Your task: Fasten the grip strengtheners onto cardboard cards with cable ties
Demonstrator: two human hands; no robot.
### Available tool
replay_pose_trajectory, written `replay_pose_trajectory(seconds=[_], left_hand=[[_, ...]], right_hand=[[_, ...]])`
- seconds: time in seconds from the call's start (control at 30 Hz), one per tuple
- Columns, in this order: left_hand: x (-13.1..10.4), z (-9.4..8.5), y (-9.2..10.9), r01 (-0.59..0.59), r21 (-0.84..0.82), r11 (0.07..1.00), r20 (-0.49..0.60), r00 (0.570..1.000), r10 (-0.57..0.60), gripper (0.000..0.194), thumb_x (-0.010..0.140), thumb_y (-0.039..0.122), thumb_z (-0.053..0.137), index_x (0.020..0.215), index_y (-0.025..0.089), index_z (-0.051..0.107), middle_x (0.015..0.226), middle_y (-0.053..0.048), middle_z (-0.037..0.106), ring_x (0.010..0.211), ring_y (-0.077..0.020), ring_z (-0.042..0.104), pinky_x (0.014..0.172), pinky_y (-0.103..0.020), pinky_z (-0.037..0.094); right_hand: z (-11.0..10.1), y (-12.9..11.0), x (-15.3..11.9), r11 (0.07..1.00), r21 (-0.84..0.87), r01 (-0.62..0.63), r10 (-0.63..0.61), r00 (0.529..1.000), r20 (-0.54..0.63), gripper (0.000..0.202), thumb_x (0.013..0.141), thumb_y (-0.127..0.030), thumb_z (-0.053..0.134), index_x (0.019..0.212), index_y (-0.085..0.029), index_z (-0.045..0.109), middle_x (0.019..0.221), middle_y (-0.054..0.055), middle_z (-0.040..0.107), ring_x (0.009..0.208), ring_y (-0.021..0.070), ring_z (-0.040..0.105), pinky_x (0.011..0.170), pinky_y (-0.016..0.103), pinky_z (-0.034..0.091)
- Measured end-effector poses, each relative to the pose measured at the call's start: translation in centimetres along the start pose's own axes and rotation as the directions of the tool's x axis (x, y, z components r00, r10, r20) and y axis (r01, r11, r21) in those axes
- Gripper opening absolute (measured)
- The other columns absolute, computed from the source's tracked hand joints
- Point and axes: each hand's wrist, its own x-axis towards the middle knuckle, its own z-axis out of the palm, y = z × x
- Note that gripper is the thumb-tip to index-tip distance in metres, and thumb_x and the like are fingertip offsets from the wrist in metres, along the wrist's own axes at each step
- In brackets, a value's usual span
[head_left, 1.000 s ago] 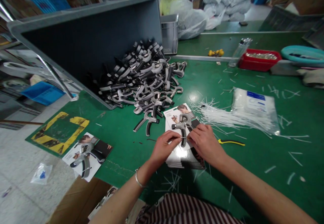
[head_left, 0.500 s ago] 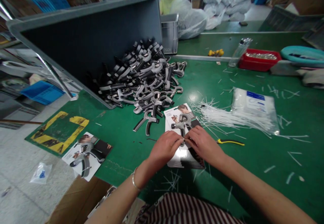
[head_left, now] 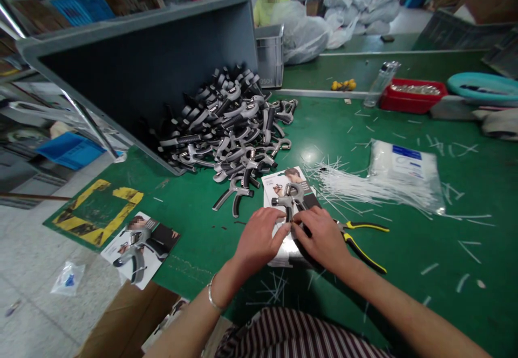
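Note:
A hand grip strengthener (head_left: 288,202) with grey and black handles lies on a printed backing card (head_left: 270,184) in front of me. My left hand (head_left: 261,235) holds its near handle from the left, thumb and fingers on either side. From the right, my right hand (head_left: 324,233) pinches at the same handle; whether a cable tie is between the fingertips is hidden. Just right of that hand lie yellow-and-black pliers (head_left: 366,239). A pile of white cable ties (head_left: 343,183) spreads beyond the card. At the left, another card (head_left: 115,247) carries a second grip strengthener (head_left: 137,255).
A tipped grey crate (head_left: 137,15) spills a heap of grip strengtheners (head_left: 238,126) onto the green table (head_left: 404,304). A plastic bag (head_left: 408,169) of ties, a red tray (head_left: 413,99) and a clear bottle (head_left: 380,85) stand rightward. A person (head_left: 263,10) is across the table.
My fingertips have shifted slightly up the handle, and the left thumb and fingers have parted a little. My right hand has moved, showing more of the pliers.

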Motion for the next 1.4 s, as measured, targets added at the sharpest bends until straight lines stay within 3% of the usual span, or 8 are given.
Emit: replay_pose_trajectory(seconds=[0.2, 0.37, 0.53, 0.7, 0.87, 0.97, 1.17, 1.4], left_hand=[[-1.5, 3.3, -1.3, 0.096, 0.028, 0.995, -0.237, 0.968, -0.087, 0.017, 0.086, 0.026, 0.062, 0.100, 0.017, 0.060, 0.133, -0.018, 0.055, 0.126, -0.0330, 0.048, 0.106, -0.052, 0.034], [-1.5, 1.5, -2.6, 0.228, -0.262, 0.938, -0.214, 0.934, -0.287, 0.016, 0.086, 0.031, 0.063, 0.095, 0.019, 0.062, 0.130, -0.016, 0.059, 0.124, -0.0314, 0.053, 0.105, -0.051, 0.038], [-0.7, -1.9, -4.5, 0.354, -0.863, 0.361, 0.079, 0.799, -0.596, 0.039, 0.084, 0.048, 0.065, 0.108, 0.017, 0.060, 0.111, -0.010, 0.069, 0.088, -0.0202, 0.068, 0.076, -0.034, 0.054], [1.7, -1.8, -4.4, 0.445, -0.895, 0.021, 0.391, 0.807, -0.444, 0.035, 0.079, 0.037, 0.072, 0.102, 0.012, 0.068, 0.097, -0.010, 0.072, 0.076, -0.0173, 0.066, 0.066, -0.026, 0.051], [2.4, -0.4, -3.2, 0.420, -0.897, 0.135, 0.319, 0.830, -0.458, 0.042, 0.076, 0.035, 0.073, 0.111, 0.014, 0.065, 0.102, -0.008, 0.072, 0.081, -0.0189, 0.067, 0.068, -0.027, 0.052], [2.1, 0.4, -2.9, 0.413, -0.873, 0.258, 0.247, 0.832, -0.497, 0.046, 0.076, 0.038, 0.073, 0.114, 0.014, 0.062, 0.105, -0.008, 0.071, 0.086, -0.0201, 0.067, 0.075, -0.029, 0.052], [1.6, 1.4, -3.4, 0.398, -0.831, 0.389, 0.162, 0.842, -0.514, 0.049, 0.075, 0.038, 0.075, 0.116, 0.016, 0.061, 0.114, -0.010, 0.070, 0.098, -0.0242, 0.066, 0.086, -0.036, 0.051], [1.3, 1.6, -3.7, 0.391, -0.833, 0.392, 0.148, 0.840, -0.523, 0.048, 0.075, 0.038, 0.074, 0.116, 0.017, 0.060, 0.110, -0.009, 0.070, 0.100, -0.0250, 0.065, 0.090, -0.038, 0.049]], right_hand=[[1.2, -1.0, 0.7, 0.979, 0.198, -0.055, 0.088, 0.983, -0.162, 0.016, 0.096, -0.024, 0.051, 0.089, -0.019, 0.064, 0.108, 0.006, 0.066, 0.104, 0.0224, 0.052, 0.091, 0.038, 0.033], [0.0, 1.5, -0.8, 0.987, 0.152, -0.056, 0.075, 0.989, -0.124, 0.021, 0.099, -0.030, 0.045, 0.096, -0.021, 0.063, 0.110, 0.007, 0.066, 0.108, 0.0232, 0.053, 0.096, 0.043, 0.033], [-2.7, 10.2, -7.7, 0.954, -0.284, -0.098, 0.109, 0.994, 0.022, 0.069, 0.078, -0.066, 0.062, 0.127, -0.018, 0.056, 0.133, 0.022, 0.053, 0.122, 0.0422, 0.043, 0.094, 0.058, 0.034], [-4.6, 13.9, -10.0, 0.968, -0.236, -0.082, 0.142, 0.958, 0.249, 0.050, 0.082, -0.046, 0.060, 0.123, -0.017, 0.061, 0.110, 0.019, 0.063, 0.099, 0.0341, 0.058, 0.085, 0.050, 0.045], [-6.5, 11.0, -7.7, 0.776, 0.433, -0.459, 0.316, 0.877, 0.363, 0.043, 0.095, -0.051, 0.037, 0.113, -0.019, 0.060, 0.095, 0.011, 0.067, 0.067, 0.0216, 0.062, 0.059, 0.036, 0.051], [-6.3, 8.5, -5.6, 0.679, 0.549, -0.487, 0.290, 0.865, 0.409, 0.040, 0.097, -0.048, 0.034, 0.116, -0.020, 0.054, 0.090, 0.007, 0.066, 0.057, 0.0170, 0.057, 0.051, 0.031, 0.047], [-4.8, 5.1, -1.0, 0.994, -0.064, 0.083, -0.073, 0.985, 0.155, 0.050, 0.080, -0.023, 0.060, 0.130, -0.018, 0.054, 0.118, 0.013, 0.061, 0.105, 0.0299, 0.051, 0.093, 0.046, 0.041], [-3.5, 5.0, -1.2, 0.953, -0.296, 0.063, -0.040, 0.996, 0.084, 0.058, 0.081, -0.026, 0.059, 0.137, -0.016, 0.050, 0.119, 0.015, 0.059, 0.103, 0.0314, 0.046, 0.089, 0.044, 0.036]])
